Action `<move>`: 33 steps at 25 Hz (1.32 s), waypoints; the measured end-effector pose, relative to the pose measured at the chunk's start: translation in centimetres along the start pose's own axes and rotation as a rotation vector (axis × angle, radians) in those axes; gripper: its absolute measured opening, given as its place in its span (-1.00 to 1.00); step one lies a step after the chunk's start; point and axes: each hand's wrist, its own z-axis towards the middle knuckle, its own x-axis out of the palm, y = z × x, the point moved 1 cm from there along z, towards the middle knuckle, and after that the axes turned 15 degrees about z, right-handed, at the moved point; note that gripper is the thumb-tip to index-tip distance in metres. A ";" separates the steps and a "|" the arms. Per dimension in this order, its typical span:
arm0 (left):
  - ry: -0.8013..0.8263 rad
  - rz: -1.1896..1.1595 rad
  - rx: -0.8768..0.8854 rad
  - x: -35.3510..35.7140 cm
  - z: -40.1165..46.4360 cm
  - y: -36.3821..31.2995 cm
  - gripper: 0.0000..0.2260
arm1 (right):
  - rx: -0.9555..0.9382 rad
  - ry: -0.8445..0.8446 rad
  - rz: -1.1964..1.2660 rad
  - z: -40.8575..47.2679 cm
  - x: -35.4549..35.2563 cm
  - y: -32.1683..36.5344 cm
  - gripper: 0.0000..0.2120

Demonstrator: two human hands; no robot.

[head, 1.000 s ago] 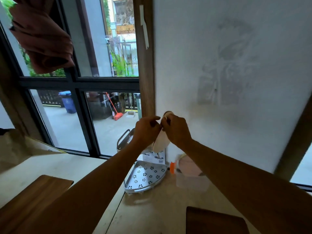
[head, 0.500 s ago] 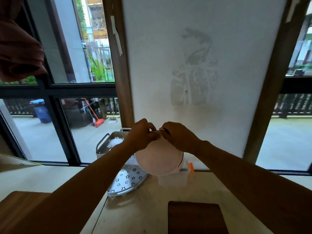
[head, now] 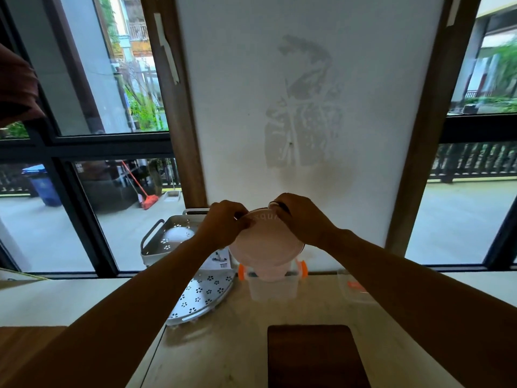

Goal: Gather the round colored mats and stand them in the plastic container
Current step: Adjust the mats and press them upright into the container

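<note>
- Round mats (head: 265, 245), pale pink on the face that shows, are held upright on edge above the plastic container (head: 272, 288), their lower rim dipping into its open top.
- The left hand (head: 223, 225) and right hand (head: 300, 219) each pinch the top rim, fingers closed narrow on it; how many mats are in the stack cannot be told.
- The mats look thin, light and probably somewhat flexible, so a grip at the upper edge, one hand either side, should keep them from fanning or sagging.
- The container is clear, with orange clips (head: 303, 268) at its sides, and appears narrow; the mats seem wider than its mouth, so the fit may be tight.
- Left of the container lies a perforated metal tray (head: 201, 298); behind it rises the white wall (head: 251, 107); in front sits a dark board (head: 313, 357).
- Open counter (head: 237, 345) remains in front of the container.
</note>
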 end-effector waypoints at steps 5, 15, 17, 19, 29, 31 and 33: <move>-0.030 0.002 0.007 1.5 1.3 0.2 -0.88 | 0.100 -0.107 0.133 -0.8 0.2 -3.0 -0.75; 0.017 0.006 -0.088 7.1 4.5 3.7 -0.82 | 0.260 -0.098 0.163 0.3 2.1 -10.9 -0.92; 0.050 0.023 -0.095 8.8 5.4 4.8 -0.84 | 0.283 -0.097 0.172 1.2 2.9 -12.7 -0.93; 0.094 0.034 -0.112 10.5 6.1 5.7 -0.85 | 0.299 -0.097 0.172 1.9 3.6 -14.4 -0.93; 0.161 -0.009 -0.083 22.3 10.2 9.8 -0.85 | 0.389 -0.112 0.127 3.4 9.2 -26.2 -0.90; 0.170 -0.008 -0.069 24.7 10.7 10.8 -0.86 | 0.394 -0.100 0.111 3.7 10.5 -28.4 -0.89; 0.182 -0.003 -0.067 26.7 11.2 11.7 -0.85 | 0.385 -0.068 0.088 4.0 11.6 -30.3 -0.89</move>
